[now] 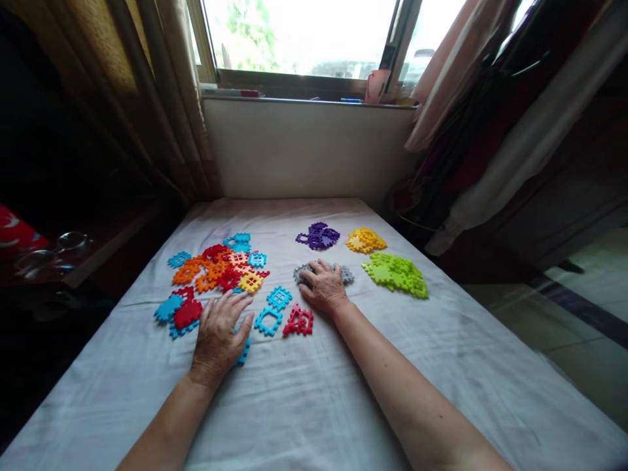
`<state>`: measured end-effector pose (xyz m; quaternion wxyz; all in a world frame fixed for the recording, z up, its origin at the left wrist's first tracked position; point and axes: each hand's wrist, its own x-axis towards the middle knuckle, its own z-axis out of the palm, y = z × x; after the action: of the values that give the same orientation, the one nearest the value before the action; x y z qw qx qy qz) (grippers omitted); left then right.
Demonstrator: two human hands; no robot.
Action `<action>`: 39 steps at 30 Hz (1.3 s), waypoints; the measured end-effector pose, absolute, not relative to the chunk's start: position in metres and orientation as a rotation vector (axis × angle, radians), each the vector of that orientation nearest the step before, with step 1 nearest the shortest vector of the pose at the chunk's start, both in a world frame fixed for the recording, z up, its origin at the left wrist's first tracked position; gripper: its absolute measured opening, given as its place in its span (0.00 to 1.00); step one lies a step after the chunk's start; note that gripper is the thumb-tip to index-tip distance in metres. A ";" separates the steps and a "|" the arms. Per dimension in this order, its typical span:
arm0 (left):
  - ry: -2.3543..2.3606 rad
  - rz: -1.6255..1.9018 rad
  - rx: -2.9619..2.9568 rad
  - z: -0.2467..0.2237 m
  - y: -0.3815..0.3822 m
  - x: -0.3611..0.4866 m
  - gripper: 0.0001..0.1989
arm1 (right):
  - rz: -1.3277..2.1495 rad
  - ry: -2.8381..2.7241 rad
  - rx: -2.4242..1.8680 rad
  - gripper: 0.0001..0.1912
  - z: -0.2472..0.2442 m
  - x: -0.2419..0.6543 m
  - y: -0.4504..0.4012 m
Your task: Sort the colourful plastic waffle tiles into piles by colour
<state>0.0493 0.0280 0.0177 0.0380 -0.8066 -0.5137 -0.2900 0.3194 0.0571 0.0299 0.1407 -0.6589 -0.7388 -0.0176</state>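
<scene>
Daylight enters from the window ahead of you, whose panes are overexposed to near white, with only faint green and grey detail outside. The bedsheet before you is moderately lit, in a cool, bluish cast; shading beside your right forearm is soft-edged. Both sides fall into deep shadow, darkest at the left, where the folds of the curtain fade toward black. Small glints mark the clear object. Your coloured pieces appear reasonably sharp at the centre; toward the edges, wide-angle stretching and smearing blur the floor.
</scene>
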 end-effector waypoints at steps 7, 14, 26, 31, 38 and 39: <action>-1.614 -0.911 -2.478 0.011 0.031 0.047 0.16 | -0.144 -1.982 -2.044 0.18 0.026 0.349 0.083; -1.702 -0.933 -2.517 0.013 0.032 0.048 0.15 | -0.196 -1.883 -2.085 0.18 0.019 0.364 0.101; -1.568 -1.497 -2.432 0.005 0.047 0.050 0.16 | -0.227 -2.019 -1.604 0.23 0.020 0.305 0.046; -1.677 -1.761 -2.402 0.018 0.048 0.050 0.18 | 0.032 -2.181 -1.599 0.35 0.005 0.247 0.004; -1.767 -1.550 -2.359 0.043 0.091 -0.003 0.24 | 0.197 -2.006 -1.390 0.28 0.005 0.207 0.044; -1.771 -1.444 -2.374 0.046 0.106 -0.015 0.25 | 0.223 -1.924 -1.338 0.24 0.003 0.207 0.050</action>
<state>-0.0149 0.1056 0.0456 -0.0767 -0.7184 -0.5359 -0.4369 0.2068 0.0505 0.0034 0.3837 -0.5251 -0.7546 0.0875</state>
